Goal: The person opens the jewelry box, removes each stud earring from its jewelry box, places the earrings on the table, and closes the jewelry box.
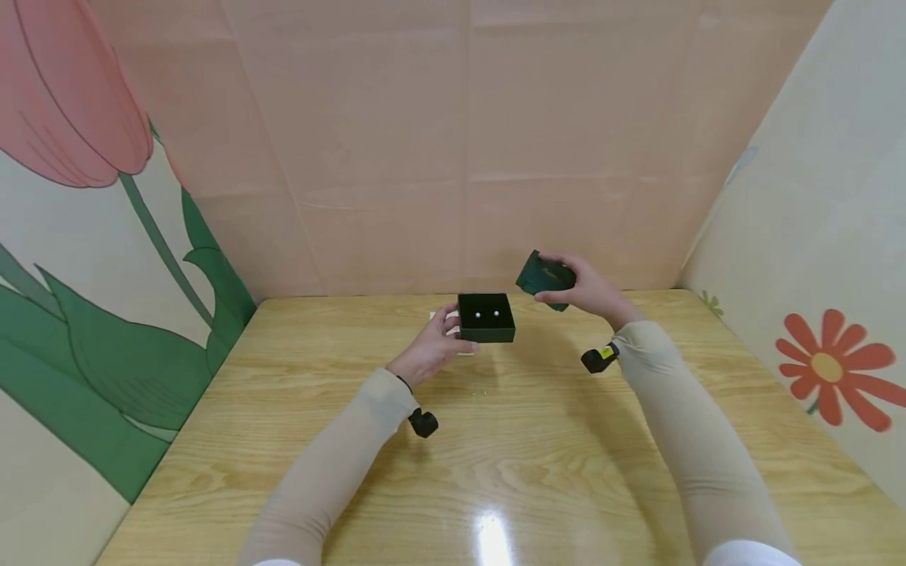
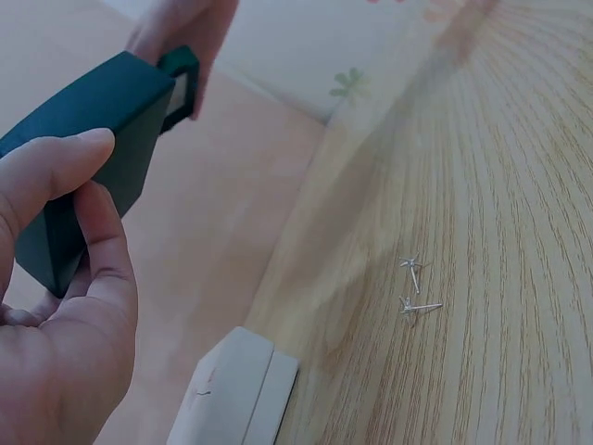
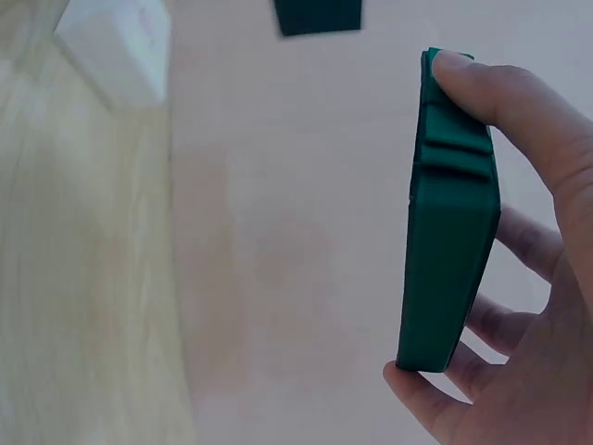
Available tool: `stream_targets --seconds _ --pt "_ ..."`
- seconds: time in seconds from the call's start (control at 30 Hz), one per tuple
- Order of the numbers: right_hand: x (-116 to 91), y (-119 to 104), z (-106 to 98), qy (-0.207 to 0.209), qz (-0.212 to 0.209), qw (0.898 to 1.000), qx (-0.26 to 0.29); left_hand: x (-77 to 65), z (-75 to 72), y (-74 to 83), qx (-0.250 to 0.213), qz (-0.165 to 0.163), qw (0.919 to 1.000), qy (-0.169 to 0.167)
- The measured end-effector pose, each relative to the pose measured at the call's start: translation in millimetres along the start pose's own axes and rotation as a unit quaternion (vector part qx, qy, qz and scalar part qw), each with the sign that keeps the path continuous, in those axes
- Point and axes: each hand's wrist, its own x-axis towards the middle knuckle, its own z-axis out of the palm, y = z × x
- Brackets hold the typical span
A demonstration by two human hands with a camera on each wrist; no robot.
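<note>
My left hand [image 1: 433, 346] grips the left side of a dark green jewelry box base [image 1: 487, 335], raised above the table. Its black insert carries two small pale studs, visible in the head view. Up and to the right, my right hand [image 1: 593, 292] holds the box's green lid [image 1: 545, 273] by its edges, tilted and apart from the base. The right wrist view shows the lid [image 3: 449, 269] edge-on between thumb and fingers. Below the base, two small silver stud earrings, one [image 2: 412, 273] beside the other [image 2: 422, 307], lie on the tabletop.
A white box [image 2: 232, 385] stands on the wooden table [image 1: 524, 456] behind my left hand, mostly hidden in the head view. A pinkish backdrop [image 1: 382, 157] rises at the table's far edge, with flower-printed panels on both sides.
</note>
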Motion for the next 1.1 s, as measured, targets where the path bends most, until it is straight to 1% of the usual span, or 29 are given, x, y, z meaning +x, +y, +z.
stream_targets --seconds 0.03,0.13,0.23,0.4,0.67,0.77,0.9,1.0,1.1 --pt "0 3 0 -0.001 0.004 1.000 -0.005 0.1 0.2 -0.1 0.000 0.000 1.0000 0.001" --pt "-1 13 2 -0.003 0.013 0.999 -0.045 0.5 0.6 -0.7 -0.001 0.003 1.0000 0.002" --pt "-1 24 8 -0.019 0.019 0.997 -0.069 0.4 0.8 -0.8 -0.004 0.005 1.0000 0.004" --pt "0 45 24 -0.060 0.035 0.995 -0.074 0.0 1.0 0.2 -0.002 0.005 1.0000 0.003" --pt "2 67 40 -0.093 0.053 0.989 -0.097 0.6 0.3 1.4 0.003 0.004 1.0000 0.002" --pt "3 72 43 -0.107 0.057 0.987 -0.109 0.8 0.3 1.6 0.004 0.003 1.0000 0.001" --pt "2 73 47 -0.115 0.058 0.985 -0.117 0.7 0.1 1.7 0.010 0.004 0.9999 -0.001" --pt "1 74 49 -0.121 0.068 0.984 -0.115 0.6 0.2 2.1 0.014 0.006 0.9999 -0.002" --pt "1 75 51 -0.128 0.076 0.982 -0.119 0.7 0.7 2.5 0.007 0.006 1.0000 0.001"
